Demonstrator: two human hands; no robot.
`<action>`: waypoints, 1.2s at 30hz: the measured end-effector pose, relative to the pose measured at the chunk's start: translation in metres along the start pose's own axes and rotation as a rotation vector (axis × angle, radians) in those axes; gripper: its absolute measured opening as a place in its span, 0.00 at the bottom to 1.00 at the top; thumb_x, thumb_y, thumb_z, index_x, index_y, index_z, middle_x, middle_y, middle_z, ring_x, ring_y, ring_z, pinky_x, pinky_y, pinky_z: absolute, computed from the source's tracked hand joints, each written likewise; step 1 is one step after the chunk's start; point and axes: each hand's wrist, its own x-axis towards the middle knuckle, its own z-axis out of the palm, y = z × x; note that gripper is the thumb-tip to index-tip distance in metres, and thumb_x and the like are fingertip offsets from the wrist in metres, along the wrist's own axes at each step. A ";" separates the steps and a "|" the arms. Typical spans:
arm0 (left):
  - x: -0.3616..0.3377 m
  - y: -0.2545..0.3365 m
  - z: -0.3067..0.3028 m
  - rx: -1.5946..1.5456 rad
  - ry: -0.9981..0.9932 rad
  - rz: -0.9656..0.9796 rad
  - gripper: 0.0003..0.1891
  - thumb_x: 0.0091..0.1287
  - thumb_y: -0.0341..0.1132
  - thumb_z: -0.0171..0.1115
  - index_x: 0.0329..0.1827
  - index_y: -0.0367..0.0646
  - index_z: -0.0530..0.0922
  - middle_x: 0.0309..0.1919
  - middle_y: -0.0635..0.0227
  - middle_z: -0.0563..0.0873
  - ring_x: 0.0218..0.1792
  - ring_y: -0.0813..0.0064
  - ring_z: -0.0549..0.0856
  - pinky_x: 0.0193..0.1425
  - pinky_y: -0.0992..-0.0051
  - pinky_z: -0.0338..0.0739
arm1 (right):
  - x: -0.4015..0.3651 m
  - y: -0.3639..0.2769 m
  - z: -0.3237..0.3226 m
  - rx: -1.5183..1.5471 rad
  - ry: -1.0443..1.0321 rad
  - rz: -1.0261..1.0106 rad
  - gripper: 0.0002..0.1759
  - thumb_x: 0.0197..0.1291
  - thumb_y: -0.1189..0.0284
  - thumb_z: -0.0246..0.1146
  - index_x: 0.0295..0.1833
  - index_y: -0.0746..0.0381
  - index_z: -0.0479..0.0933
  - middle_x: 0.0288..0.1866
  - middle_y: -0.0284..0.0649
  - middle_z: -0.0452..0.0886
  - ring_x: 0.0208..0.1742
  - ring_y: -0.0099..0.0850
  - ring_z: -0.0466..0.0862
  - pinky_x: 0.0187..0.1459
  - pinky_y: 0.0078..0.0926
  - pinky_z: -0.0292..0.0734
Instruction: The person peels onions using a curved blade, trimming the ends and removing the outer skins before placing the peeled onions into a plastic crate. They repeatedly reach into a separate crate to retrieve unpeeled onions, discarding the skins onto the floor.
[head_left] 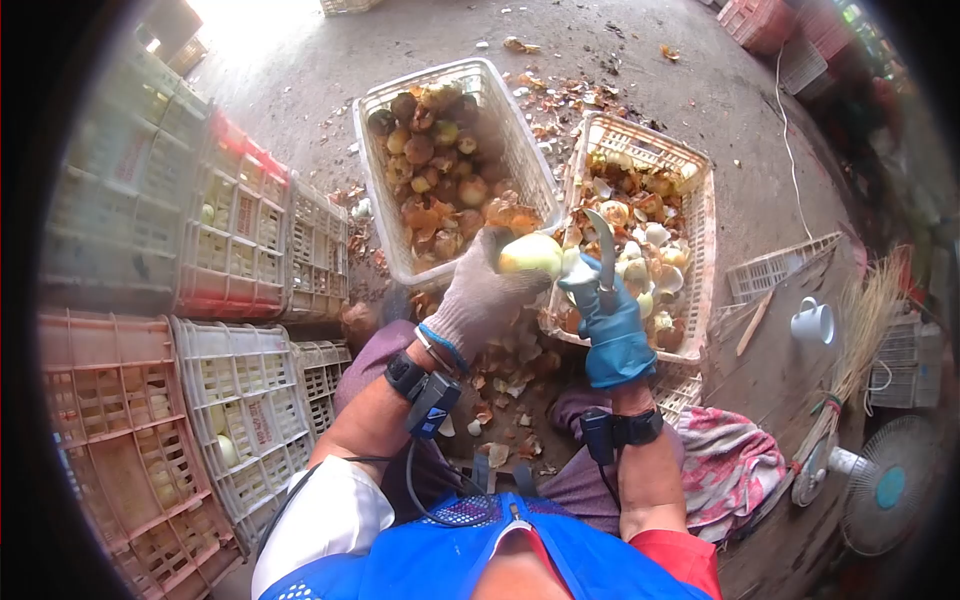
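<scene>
My left hand [485,290], in a pale knit glove, is closed around a peeled, whitish-green onion [531,256]. Close at its right, my right hand [607,318] in a blue rubber glove grips a small curved knife [603,243], its blade pointing up and away from me. The fingertips of the blue glove are right at the onion's right end. Beyond my left hand stands a white crate [372,190] holding unpeeled brown onions [430,160]. A second crate [702,215], behind and right of my right hand, holds onion skins and pale scraps [650,245].
Stacked crates [240,380], some with peeled onions inside, line my left. Onion skins [575,100] litter the floor. On my right are a white mug [813,322], a straw broom [845,350], a fan [888,488] and a pink-and-white cloth [725,465].
</scene>
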 end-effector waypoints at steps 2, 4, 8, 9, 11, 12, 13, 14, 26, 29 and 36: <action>-0.001 0.000 0.002 0.078 -0.003 0.035 0.35 0.61 0.35 0.79 0.69 0.34 0.73 0.55 0.62 0.84 0.54 0.76 0.84 0.58 0.75 0.82 | -0.001 -0.004 0.002 -0.045 0.011 -0.106 0.31 0.74 0.59 0.70 0.74 0.63 0.74 0.42 0.33 0.89 0.40 0.16 0.82 0.46 0.22 0.80; 0.000 0.000 0.006 0.145 -0.022 0.061 0.35 0.60 0.35 0.80 0.69 0.34 0.73 0.55 0.62 0.84 0.55 0.75 0.84 0.59 0.74 0.82 | -0.005 -0.009 0.003 -0.131 0.005 -0.137 0.31 0.73 0.59 0.70 0.74 0.64 0.74 0.42 0.33 0.89 0.39 0.16 0.81 0.44 0.22 0.79; -0.007 0.014 0.013 0.029 -0.100 -0.026 0.33 0.61 0.34 0.78 0.68 0.34 0.72 0.56 0.61 0.84 0.57 0.73 0.84 0.61 0.72 0.84 | 0.006 0.014 -0.005 -0.069 0.034 -0.122 0.23 0.71 0.66 0.72 0.67 0.63 0.80 0.37 0.29 0.87 0.37 0.15 0.81 0.40 0.20 0.79; -0.008 0.015 0.015 -0.016 -0.117 -0.045 0.33 0.62 0.34 0.77 0.68 0.34 0.72 0.56 0.61 0.83 0.57 0.72 0.84 0.61 0.71 0.84 | 0.007 0.017 -0.006 -0.003 0.041 -0.145 0.22 0.71 0.67 0.72 0.65 0.63 0.81 0.36 0.28 0.87 0.36 0.15 0.81 0.39 0.21 0.79; -0.005 0.006 0.015 -0.148 -0.147 -0.041 0.33 0.63 0.35 0.75 0.69 0.35 0.71 0.58 0.60 0.82 0.59 0.69 0.85 0.63 0.68 0.85 | 0.005 0.016 -0.011 -0.103 0.125 -0.097 0.18 0.70 0.68 0.71 0.62 0.60 0.84 0.35 0.30 0.87 0.35 0.17 0.81 0.40 0.23 0.79; -0.004 0.002 0.015 -0.241 -0.170 -0.047 0.33 0.64 0.35 0.74 0.70 0.35 0.70 0.60 0.59 0.82 0.60 0.68 0.85 0.63 0.66 0.86 | 0.006 0.017 -0.016 -0.189 0.182 -0.080 0.18 0.70 0.68 0.71 0.62 0.60 0.84 0.35 0.31 0.87 0.35 0.18 0.82 0.40 0.24 0.80; -0.003 -0.004 0.014 -0.385 -0.212 -0.064 0.33 0.65 0.37 0.74 0.70 0.36 0.70 0.61 0.58 0.82 0.60 0.66 0.85 0.64 0.64 0.86 | 0.008 0.018 -0.021 -0.273 0.241 -0.064 0.18 0.70 0.68 0.71 0.62 0.59 0.84 0.35 0.32 0.88 0.35 0.19 0.82 0.41 0.25 0.80; -0.002 -0.009 0.013 -0.528 -0.254 -0.080 0.33 0.66 0.38 0.73 0.71 0.36 0.69 0.62 0.57 0.81 0.61 0.64 0.85 0.65 0.63 0.86 | 0.012 0.018 -0.028 -0.376 0.272 -0.037 0.21 0.69 0.67 0.72 0.65 0.59 0.83 0.39 0.38 0.89 0.34 0.23 0.82 0.42 0.27 0.81; 0.003 -0.012 -0.001 -0.808 -0.232 -0.024 0.34 0.70 0.45 0.74 0.73 0.40 0.69 0.64 0.60 0.81 0.63 0.65 0.84 0.69 0.62 0.84 | 0.002 0.016 -0.011 -0.685 0.163 -0.481 0.25 0.68 0.77 0.69 0.70 0.54 0.81 0.47 0.45 0.88 0.41 0.35 0.87 0.46 0.34 0.83; 0.004 -0.014 -0.002 -0.816 -0.240 -0.023 0.34 0.70 0.45 0.74 0.73 0.40 0.69 0.64 0.60 0.81 0.63 0.65 0.84 0.69 0.61 0.84 | -0.004 0.008 -0.010 -0.805 0.200 -0.456 0.30 0.63 0.81 0.67 0.71 0.52 0.80 0.47 0.48 0.88 0.44 0.41 0.89 0.47 0.38 0.83; 0.001 -0.003 0.001 -0.701 -0.106 -0.080 0.31 0.66 0.35 0.75 0.69 0.38 0.70 0.62 0.58 0.81 0.58 0.66 0.86 0.62 0.66 0.86 | -0.002 0.014 -0.008 -0.825 0.284 -0.471 0.31 0.61 0.81 0.67 0.71 0.51 0.80 0.49 0.50 0.88 0.46 0.47 0.89 0.49 0.42 0.83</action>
